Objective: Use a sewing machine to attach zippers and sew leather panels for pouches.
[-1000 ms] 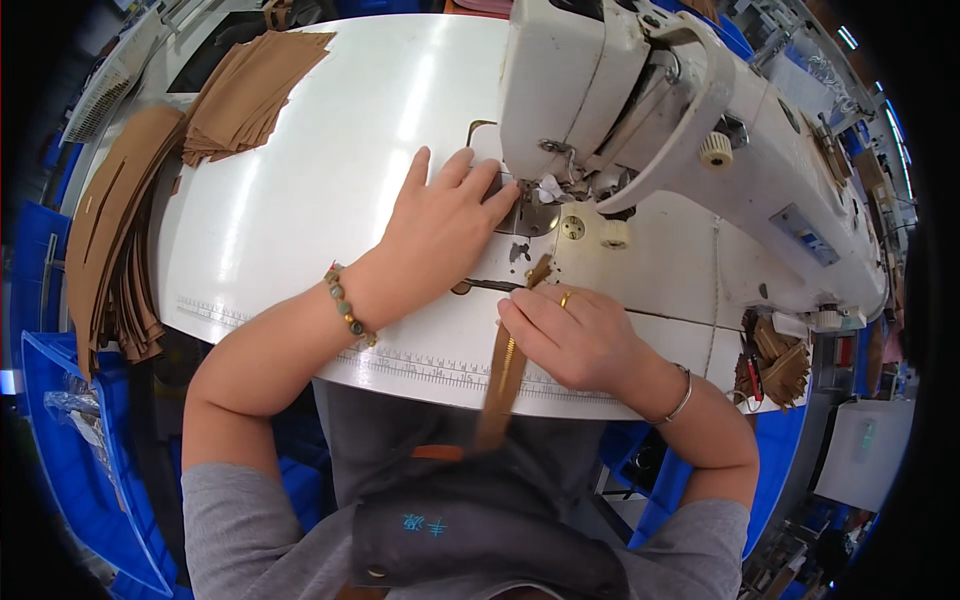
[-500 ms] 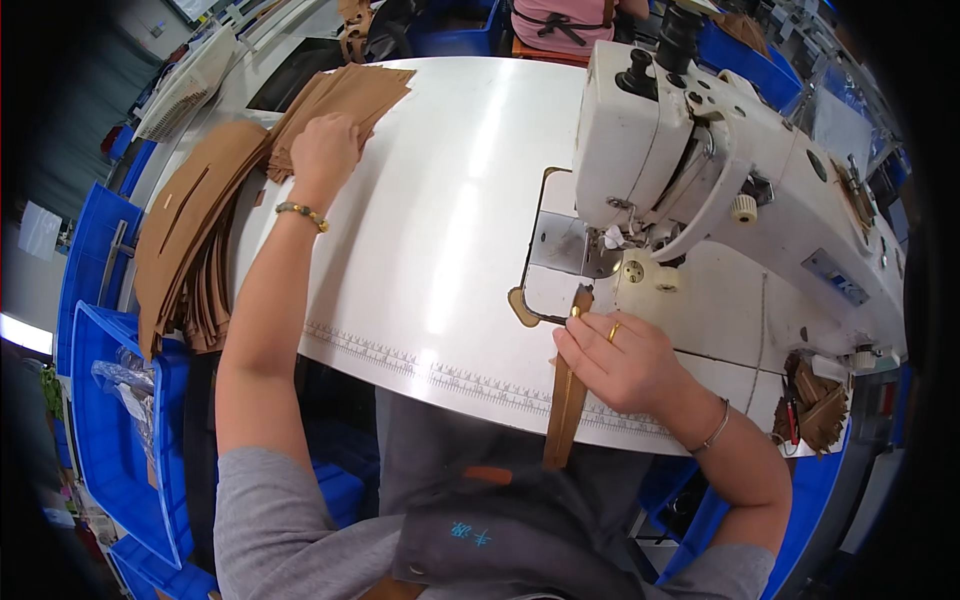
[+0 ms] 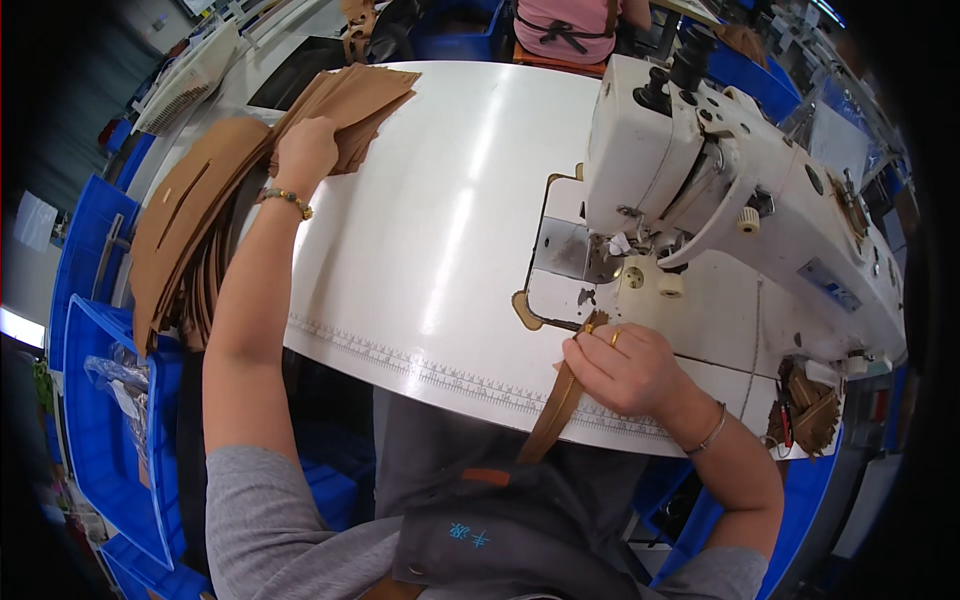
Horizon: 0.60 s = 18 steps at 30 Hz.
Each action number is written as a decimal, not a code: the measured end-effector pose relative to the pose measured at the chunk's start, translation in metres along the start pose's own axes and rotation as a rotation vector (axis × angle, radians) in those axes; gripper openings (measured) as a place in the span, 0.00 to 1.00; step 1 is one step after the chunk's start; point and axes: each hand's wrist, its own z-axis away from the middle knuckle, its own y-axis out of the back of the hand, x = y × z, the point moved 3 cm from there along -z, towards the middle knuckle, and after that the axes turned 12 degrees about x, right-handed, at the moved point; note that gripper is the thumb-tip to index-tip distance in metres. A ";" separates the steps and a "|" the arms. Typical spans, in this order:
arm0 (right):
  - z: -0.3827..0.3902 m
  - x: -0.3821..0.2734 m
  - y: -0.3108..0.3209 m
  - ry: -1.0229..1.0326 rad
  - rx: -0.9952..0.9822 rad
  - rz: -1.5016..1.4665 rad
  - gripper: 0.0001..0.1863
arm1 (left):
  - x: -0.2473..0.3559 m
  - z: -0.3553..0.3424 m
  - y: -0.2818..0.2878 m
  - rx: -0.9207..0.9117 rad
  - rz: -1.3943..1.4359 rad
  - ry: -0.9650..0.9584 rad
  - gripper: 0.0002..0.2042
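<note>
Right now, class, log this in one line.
left hand: at brown panel stack; right hand: holding brown zipper tape; sewing machine: beyond right hand

White worktable (image 3: 400,270), glare streak (image 3: 465,170) toward 12 o'clock. Grey-green curtain (image 3: 85,85) at 10. Blue bin (image 3: 162,470) at 8. Reddish seat (image 3: 540,60) just past 12. Lit strip light (image 3: 828,12) near 2.

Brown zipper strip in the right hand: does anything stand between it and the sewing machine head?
Nothing visible does. Between the zipper strip in the right hand and the sewing machine head, only some dark marks, apparently flat, show on the white work surface.
</note>
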 end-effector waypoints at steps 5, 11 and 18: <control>0.000 0.001 0.001 -0.039 -0.030 -0.024 0.09 | 0.015 -0.006 0.029 0.136 0.215 0.012 0.09; -0.006 0.003 0.002 -0.100 0.010 0.026 0.15 | 0.096 0.112 0.075 -0.557 1.900 0.971 0.15; -0.003 0.009 -0.009 -0.225 -0.068 -0.119 0.20 | 0.125 0.195 0.131 -0.938 1.619 0.617 0.20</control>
